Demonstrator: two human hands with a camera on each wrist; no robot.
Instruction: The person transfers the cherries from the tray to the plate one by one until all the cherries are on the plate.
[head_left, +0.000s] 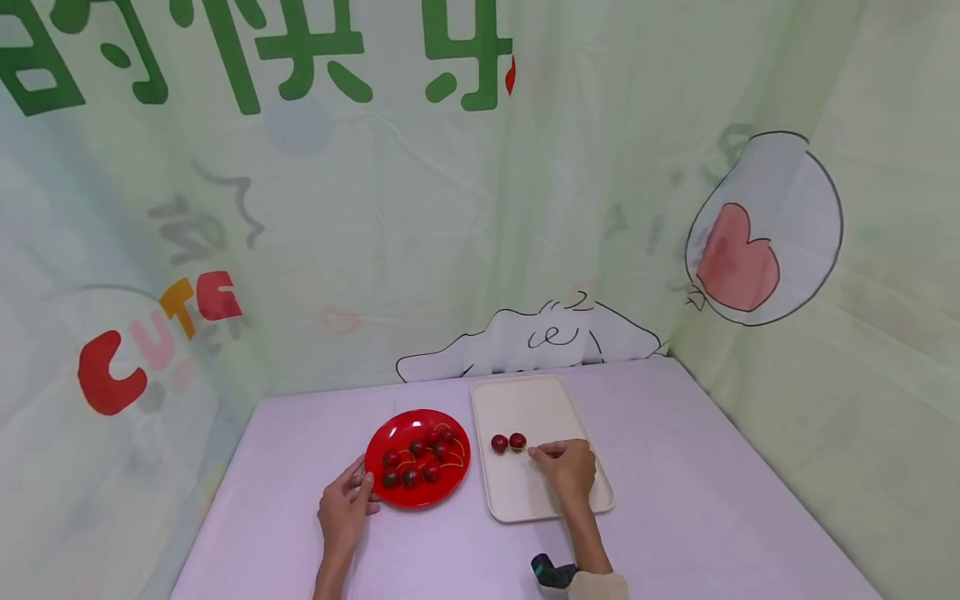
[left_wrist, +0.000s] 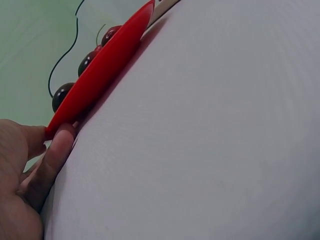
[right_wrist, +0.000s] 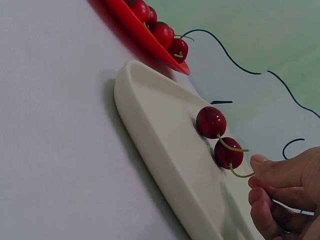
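Note:
My left hand (head_left: 345,510) grips the near-left rim of a red plate (head_left: 418,500), thumb on the rim and fingers beneath it in the left wrist view. Several dark red cherries (head_left: 410,477) with stems lie on that plate. On a cream tray (head_left: 525,500) to its right, two cherries sit side by side. Over this tray, my right hand (head_left: 570,471) pinches the stem end of the nearer cherry (right_wrist: 229,152) between thumb and forefinger. The other cherry (right_wrist: 211,122) lies just beyond it, its stem curving toward the hand but apart from it.
A pale lilac cloth (head_left: 697,517) covers the table, which meets a printed curtain (head_left: 450,233) at the back and sides. Beside my right wrist is a small black device (head_left: 551,572). The plate and tray stand close together with a narrow gap.

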